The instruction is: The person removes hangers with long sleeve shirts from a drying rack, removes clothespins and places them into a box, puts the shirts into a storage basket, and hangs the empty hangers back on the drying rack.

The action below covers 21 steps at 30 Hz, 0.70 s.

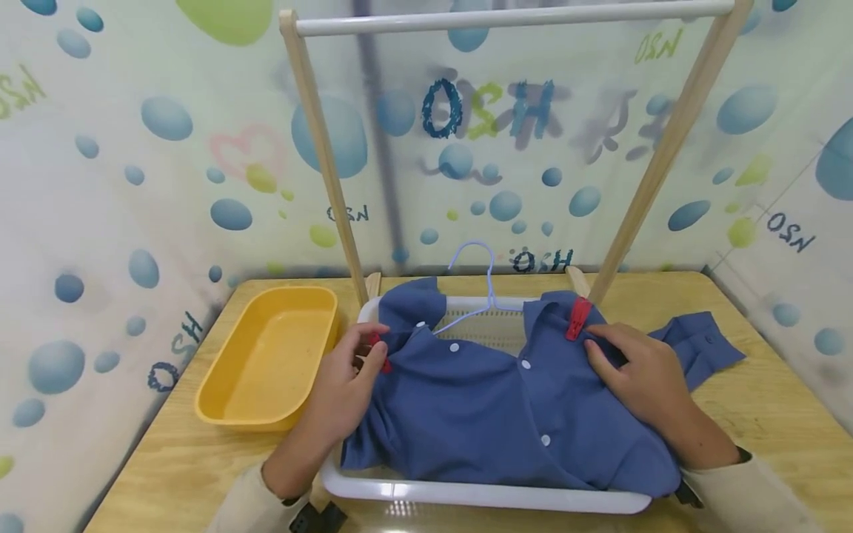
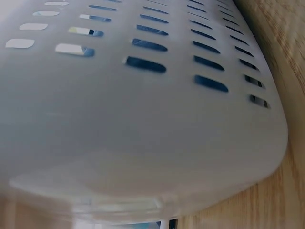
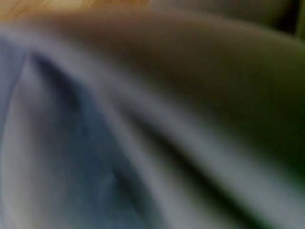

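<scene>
A dark blue shirt [image 1: 466,414] with white buttons lies spread over a white basket [image 1: 493,497]. A light purple hanger [image 1: 491,277] sits at its neck, hook upward. With thumb and fingers, my left hand [image 1: 343,385] pinches a red clothespin [image 1: 387,364] at the shirt's left shoulder, partly hidden by the fingers. On the opposite shoulder, another red clothespin [image 1: 578,318] is clipped to the cloth. Beside that one, my right hand [image 1: 643,374] pinches the shirt's fabric between thumb and fingers. In the right wrist view, the blue cloth [image 3: 71,157] is blurred.
A yellow tray [image 1: 266,363] stands left of the basket on the wooden table [image 1: 160,474]. Behind rises a wooden rack [image 1: 326,159] with a white crossbar [image 1: 506,18]. A shirt sleeve [image 1: 700,344] extends onto the table at right. The left wrist view shows the basket's slotted wall [image 2: 143,124].
</scene>
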Each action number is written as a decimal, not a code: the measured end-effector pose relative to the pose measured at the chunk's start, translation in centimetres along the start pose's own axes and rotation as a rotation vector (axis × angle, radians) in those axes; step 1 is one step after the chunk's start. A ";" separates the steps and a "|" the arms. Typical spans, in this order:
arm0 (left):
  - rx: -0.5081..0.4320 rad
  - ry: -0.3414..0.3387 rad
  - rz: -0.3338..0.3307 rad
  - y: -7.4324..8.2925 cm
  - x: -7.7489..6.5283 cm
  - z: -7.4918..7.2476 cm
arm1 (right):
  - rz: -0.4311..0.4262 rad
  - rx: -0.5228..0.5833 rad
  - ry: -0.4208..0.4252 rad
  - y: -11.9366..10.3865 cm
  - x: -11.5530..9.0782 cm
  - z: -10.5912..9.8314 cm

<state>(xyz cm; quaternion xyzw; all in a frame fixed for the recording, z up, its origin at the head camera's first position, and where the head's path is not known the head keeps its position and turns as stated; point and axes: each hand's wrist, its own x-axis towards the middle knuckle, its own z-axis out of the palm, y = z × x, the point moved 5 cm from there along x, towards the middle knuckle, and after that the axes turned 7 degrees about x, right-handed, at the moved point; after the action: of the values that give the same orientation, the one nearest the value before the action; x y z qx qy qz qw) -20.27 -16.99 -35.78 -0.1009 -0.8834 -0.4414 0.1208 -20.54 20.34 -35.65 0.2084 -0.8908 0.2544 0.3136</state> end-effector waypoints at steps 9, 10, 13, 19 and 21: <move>-0.070 0.011 -0.034 -0.5 0.0 -0.1 | 0.031 0.009 -0.026 0.1 -0.1 0.1; -0.081 0.016 -0.043 -0.5 0.0 -0.1 | 0.030 0.009 -0.027 0.1 -0.1 0.1; -0.096 0.032 -0.057 -0.5 0.0 -0.2 | 0.026 0.013 -0.023 0.0 -0.1 0.0; -0.072 0.033 -0.051 -0.3 -0.2 -0.2 | 0.019 0.002 -0.009 0.1 -0.4 0.1; -0.054 0.028 -0.050 -0.3 -0.3 -0.3 | 0.011 0.001 -0.003 0.0 -0.5 0.2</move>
<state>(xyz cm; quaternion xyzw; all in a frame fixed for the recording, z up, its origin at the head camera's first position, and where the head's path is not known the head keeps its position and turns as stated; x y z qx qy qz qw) -20.05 -17.39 -35.90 -0.0758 -0.8716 -0.4694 0.1192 -20.30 20.36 -36.10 0.2041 -0.8923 0.2561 0.3107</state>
